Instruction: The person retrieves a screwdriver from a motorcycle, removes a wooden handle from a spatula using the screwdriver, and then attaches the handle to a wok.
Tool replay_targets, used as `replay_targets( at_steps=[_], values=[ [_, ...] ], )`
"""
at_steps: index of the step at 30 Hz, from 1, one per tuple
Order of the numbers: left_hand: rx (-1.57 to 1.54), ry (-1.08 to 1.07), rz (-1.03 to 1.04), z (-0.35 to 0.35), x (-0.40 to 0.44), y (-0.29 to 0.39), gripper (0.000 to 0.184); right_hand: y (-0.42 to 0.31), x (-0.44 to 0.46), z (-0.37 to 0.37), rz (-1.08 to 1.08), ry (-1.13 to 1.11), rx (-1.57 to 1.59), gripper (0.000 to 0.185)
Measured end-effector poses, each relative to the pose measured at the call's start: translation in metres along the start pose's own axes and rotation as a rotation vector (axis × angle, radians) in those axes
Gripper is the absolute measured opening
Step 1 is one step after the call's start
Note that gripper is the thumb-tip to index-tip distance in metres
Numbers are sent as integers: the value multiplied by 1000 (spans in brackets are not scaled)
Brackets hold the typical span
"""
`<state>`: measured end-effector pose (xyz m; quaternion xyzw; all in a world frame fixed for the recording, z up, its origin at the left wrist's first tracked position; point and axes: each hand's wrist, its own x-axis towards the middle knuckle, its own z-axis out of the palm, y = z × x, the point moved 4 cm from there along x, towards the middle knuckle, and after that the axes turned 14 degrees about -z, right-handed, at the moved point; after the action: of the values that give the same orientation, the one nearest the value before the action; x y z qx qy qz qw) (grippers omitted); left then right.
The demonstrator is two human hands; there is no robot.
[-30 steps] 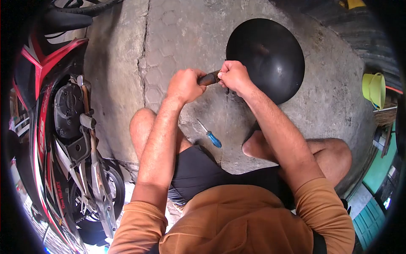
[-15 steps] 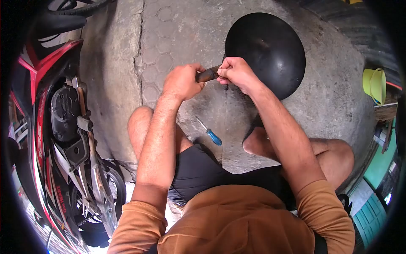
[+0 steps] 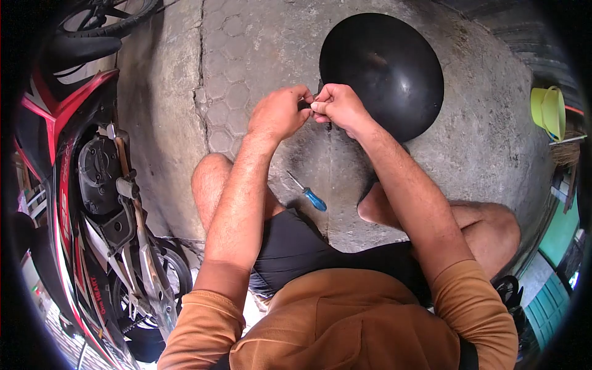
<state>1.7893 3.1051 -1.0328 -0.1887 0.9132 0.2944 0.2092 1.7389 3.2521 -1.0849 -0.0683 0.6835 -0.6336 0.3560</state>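
Note:
A large black wok [image 3: 385, 77] lies upside down on the concrete, its rounded bottom facing up. Beside its left edge, my left hand [image 3: 279, 113] is closed around a dark handle [image 3: 304, 105], most of which the fingers cover. My right hand [image 3: 340, 108] meets it there, thumb and fingertips pinched together at the handle's end. Whatever is in that pinch is too small to make out. Closer to my lap, a screwdriver [image 3: 313, 200] with a blue grip rests on the floor, its metal shaft pointing up and left.
To the left stands a red and black motorbike [image 3: 61, 154], with part of another wheel [image 3: 117, 21] at the top. A yellow-green bucket [image 3: 547, 113] sits at the far right. My bent legs [image 3: 213, 185] frame the concrete floor [image 3: 277, 55] before me.
My left hand has shifted right, closer to my right hand, and now covers more of the handle. The right hand stays pinched in nearly the same place. The view has shifted slightly.

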Motion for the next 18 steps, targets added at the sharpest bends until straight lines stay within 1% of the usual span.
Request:
replay_targets(
  at_steps=[7,11,14,16,17,18],
  values=[
    [21,-56,-60,2,5,3,19,0,1,0,-11,19,30,8],
    [36,-1,-39,0,5,4,18,2,0,-1,12,19,64,8],
    [48,18,-33,0,4,5,18,5,-7,-5,-23,85,116,13],
    [52,13,-35,0,4,5,18,10,-20,-19,35,155,180,18],
    [55,13,-35,0,4,5,18,20,-29,-22,51,-22,66,23],
    [59,13,-34,0,5,4,18,41,-39,-17,101,-187,49,27]
  ],
)
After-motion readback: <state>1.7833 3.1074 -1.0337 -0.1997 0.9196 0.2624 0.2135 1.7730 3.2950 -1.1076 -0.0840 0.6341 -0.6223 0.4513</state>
